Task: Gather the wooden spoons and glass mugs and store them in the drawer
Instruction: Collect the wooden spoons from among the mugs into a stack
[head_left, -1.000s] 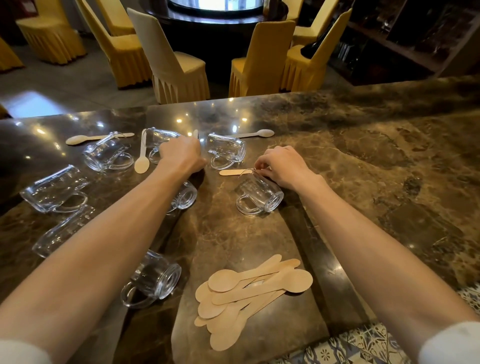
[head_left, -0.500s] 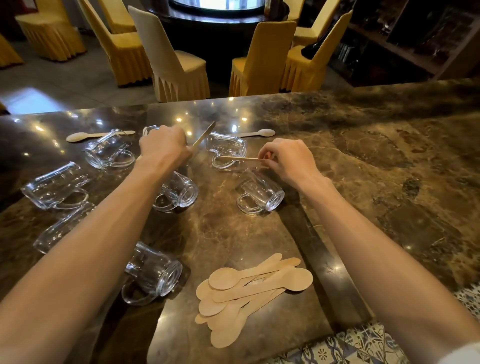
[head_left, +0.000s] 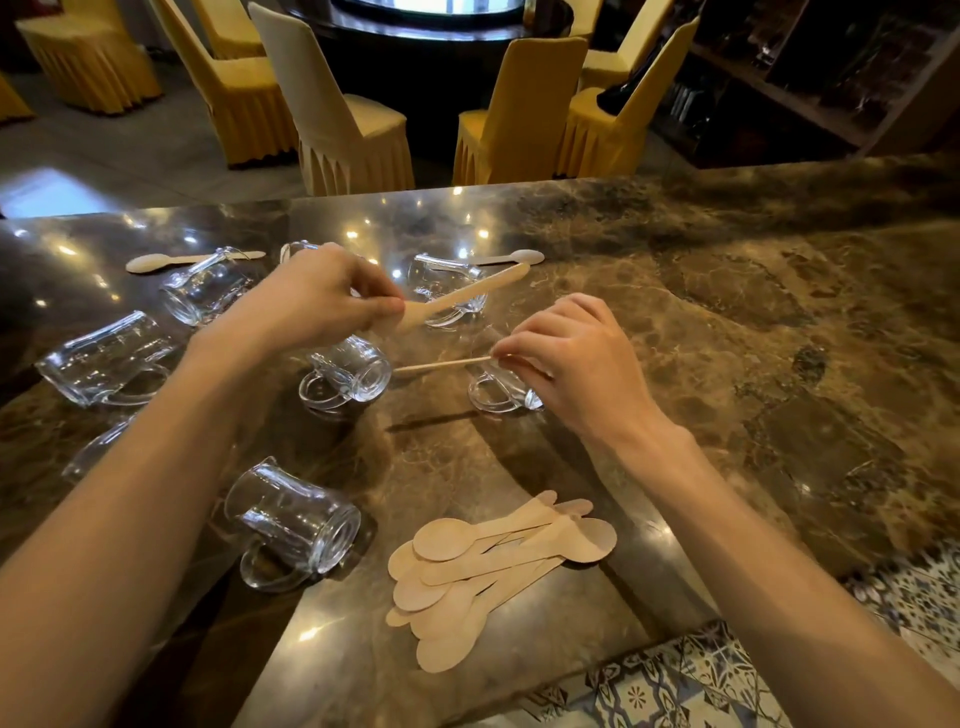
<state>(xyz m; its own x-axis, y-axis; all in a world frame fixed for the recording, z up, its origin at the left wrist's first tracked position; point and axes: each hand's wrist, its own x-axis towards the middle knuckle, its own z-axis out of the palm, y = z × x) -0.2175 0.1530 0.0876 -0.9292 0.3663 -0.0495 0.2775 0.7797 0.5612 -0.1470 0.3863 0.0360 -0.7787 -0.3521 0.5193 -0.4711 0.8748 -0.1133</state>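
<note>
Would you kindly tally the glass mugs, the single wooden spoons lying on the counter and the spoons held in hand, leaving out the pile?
Glass mugs: 8
Single spoons on the counter: 2
Held spoons: 2, left hand and right hand
Total: 12

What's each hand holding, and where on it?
The left hand pinches a wooden spoon at its bowl end; the right hand pinches a second wooden spoon, seen edge-on, by one end; which end cannot be told.
</note>
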